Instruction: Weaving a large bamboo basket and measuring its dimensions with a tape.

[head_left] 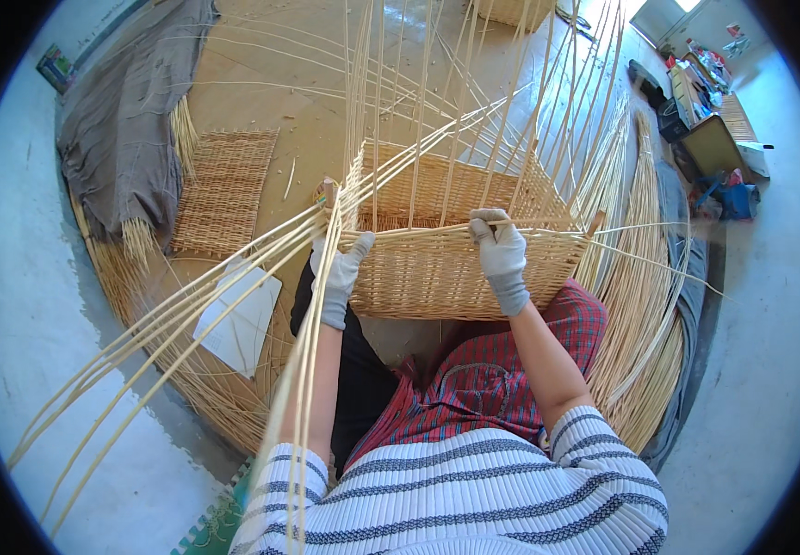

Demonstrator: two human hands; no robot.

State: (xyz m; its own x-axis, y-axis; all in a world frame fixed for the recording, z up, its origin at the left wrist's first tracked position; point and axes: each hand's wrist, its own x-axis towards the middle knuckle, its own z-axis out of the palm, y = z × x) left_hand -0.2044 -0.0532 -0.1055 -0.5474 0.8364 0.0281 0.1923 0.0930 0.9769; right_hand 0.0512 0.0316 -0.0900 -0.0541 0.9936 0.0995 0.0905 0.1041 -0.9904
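Wicker basket (455,280) is rough, tightly woven, faint sheen. Long canes (355,194) are smooth, satin, wood-like. Work gloves (503,254) look matt knit. Plaid lap cloth (478,393) is matt fabric; striped sweater (460,495), ribbed knit. Grey drape (122,139): matt, wrinkled cloth. Floor (275,111): smooth, glossy patches.

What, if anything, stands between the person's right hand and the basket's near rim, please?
Nothing visible: the right hand is at the near rim of the basket, gripping a pale rod. The long rods cross at the basket's left end, clear of that hand.
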